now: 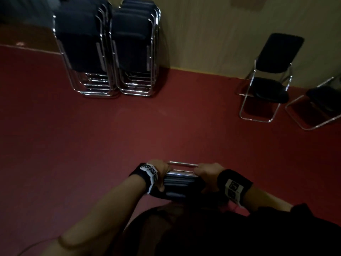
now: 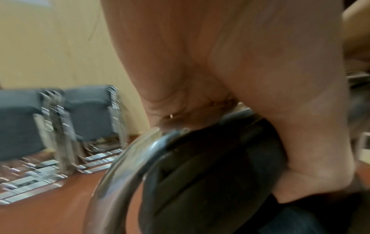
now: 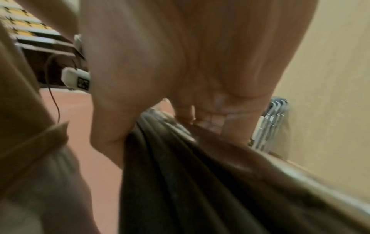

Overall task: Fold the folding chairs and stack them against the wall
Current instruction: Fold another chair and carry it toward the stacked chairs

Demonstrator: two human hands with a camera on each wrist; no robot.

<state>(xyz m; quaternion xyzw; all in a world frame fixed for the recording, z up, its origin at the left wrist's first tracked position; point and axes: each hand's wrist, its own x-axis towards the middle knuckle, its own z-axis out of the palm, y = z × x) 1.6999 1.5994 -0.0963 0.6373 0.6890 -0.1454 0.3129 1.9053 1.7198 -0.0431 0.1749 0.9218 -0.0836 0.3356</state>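
Note:
A folded chair (image 1: 180, 182) with black padding and a chrome frame hangs in front of my body, seen from its top edge. My left hand (image 1: 160, 173) grips its left end, fingers curled over the chrome tube (image 2: 120, 171). My right hand (image 1: 207, 174) grips the right end, thumb against the black pad (image 3: 170, 182). Two stacks of folded chairs lean on the cream wall (image 1: 221, 34) at the far left: the left stack (image 1: 83, 48) and the right stack (image 1: 134, 47). Both show blurred in the left wrist view as stacked chairs (image 2: 60, 126).
Two unfolded black chairs stand at the right by the wall: one whole chair (image 1: 271, 78) and a cut-off chair (image 1: 321, 104) at the frame edge. Red floor (image 1: 129, 130) stretches between me and the stacks. A thin cable (image 3: 54, 95) hangs near my body.

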